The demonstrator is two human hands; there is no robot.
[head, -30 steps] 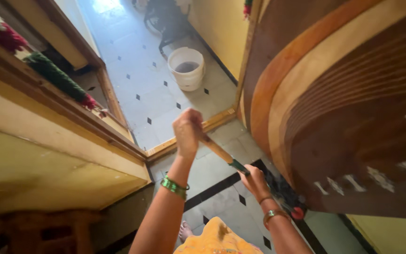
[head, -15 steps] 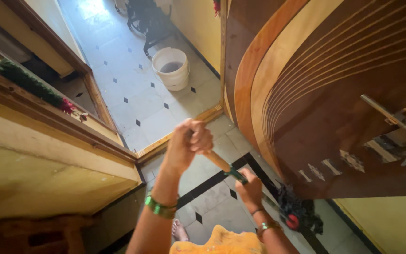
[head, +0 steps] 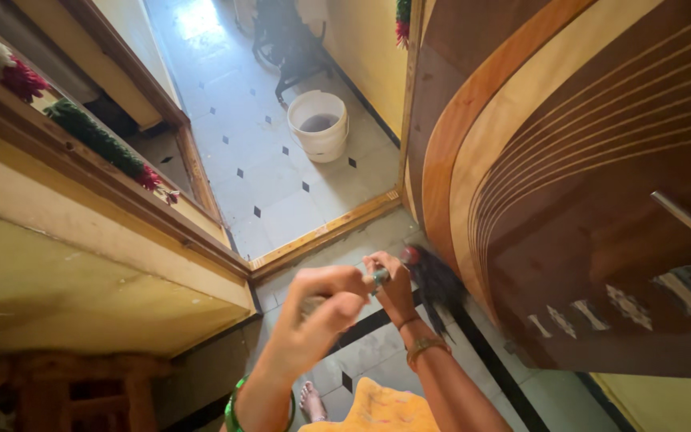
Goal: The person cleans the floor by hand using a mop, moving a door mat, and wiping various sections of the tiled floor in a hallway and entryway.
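Left hand (head: 321,308): raised close to the camera, fingers curled round the upper end of the mop handle (head: 377,278), which is mostly hidden there.
Right hand (head: 389,280): lower on the same handle, fingers closed round it near the head.
Mop head (head: 433,280): dark strands with a red fitting, just off the floor beside the wooden door (head: 569,176).
Floor (head: 281,208): pale tiles with black diamonds.
Bucket (head: 318,124): white, beyond the threshold, well apart from the mop.

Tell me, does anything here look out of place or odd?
One thing stands out: the mop head is lifted off the tiled floor, its dark strands hanging by the wooden door, with both the left hand and right hand on the handle. The white bucket stands upright, no spill visible.
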